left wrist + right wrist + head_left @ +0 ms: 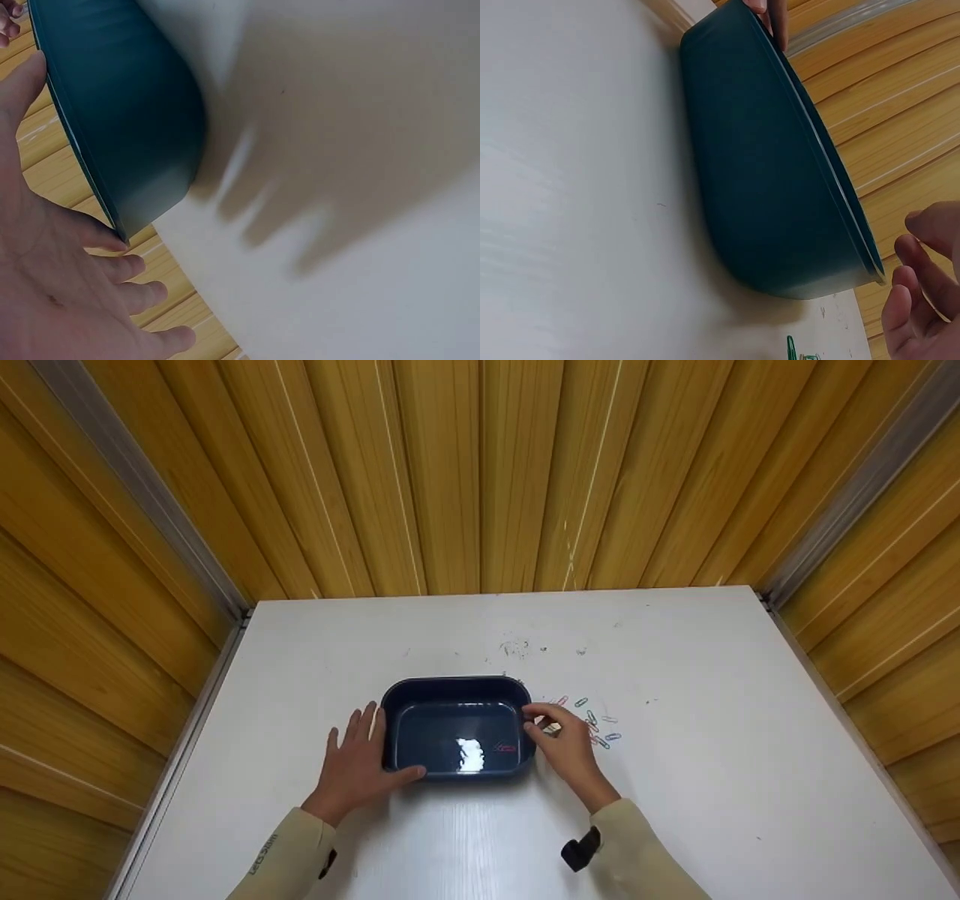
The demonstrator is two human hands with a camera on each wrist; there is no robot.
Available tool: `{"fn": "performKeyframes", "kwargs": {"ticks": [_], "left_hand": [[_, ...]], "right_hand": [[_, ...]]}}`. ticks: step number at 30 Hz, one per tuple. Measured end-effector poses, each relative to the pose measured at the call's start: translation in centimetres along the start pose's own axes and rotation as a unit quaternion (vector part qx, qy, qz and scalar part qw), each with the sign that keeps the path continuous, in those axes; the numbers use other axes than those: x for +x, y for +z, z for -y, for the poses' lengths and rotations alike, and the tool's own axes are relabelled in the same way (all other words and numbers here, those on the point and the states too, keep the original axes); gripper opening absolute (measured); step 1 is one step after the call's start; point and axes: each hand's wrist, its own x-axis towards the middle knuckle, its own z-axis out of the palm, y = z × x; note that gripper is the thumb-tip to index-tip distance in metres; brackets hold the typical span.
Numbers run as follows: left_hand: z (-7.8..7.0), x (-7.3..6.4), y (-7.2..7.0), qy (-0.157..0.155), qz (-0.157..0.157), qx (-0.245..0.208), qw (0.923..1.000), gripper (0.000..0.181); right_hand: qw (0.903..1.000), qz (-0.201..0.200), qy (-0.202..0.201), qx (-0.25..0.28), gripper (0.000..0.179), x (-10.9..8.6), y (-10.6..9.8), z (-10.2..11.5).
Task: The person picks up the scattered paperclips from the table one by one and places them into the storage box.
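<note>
A dark blue rectangular tub [450,688] with rounded corners stands on the white table. My left hand [358,765] rests against the tub's left end, fingers straight and thumb on the near rim; in the left wrist view its thumb and index fingertip touch the rim. At the right end of the tub is my right hand [566,742], fingers loosely bent and thumb near the index fingertip, with nothing showing between them in the right wrist view. Inside the tub, toward the right, lies a red paper clip [507,748]. Several coloured paper clips lie just right of this hand, including a blue one [613,736].
The white table [720,675] has small dark marks [516,648] beyond the tub. Yellow wood-patterned panels [480,472] wall in the back and both sides. A black strap [581,850] sits at the right sleeve.
</note>
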Motion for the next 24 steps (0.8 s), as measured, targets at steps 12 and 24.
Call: {"fn": "performKeyframes", "kwargs": {"ticks": [12, 24], "left_hand": [[0.1, 0.1, -0.2, 0.001, 0.002, 0.000, 1.0000, 0.121], [0.2, 0.1, -0.2, 0.009, -0.001, 0.004, 1.0000, 0.122]], "right_hand": [[0.9996, -0.009, 0.015, -0.020, 0.023, -0.1, -1.0, -0.7], [0.9989, -0.010, 0.032, -0.034, 0.024, -0.3, -1.6, -1.7]]}}
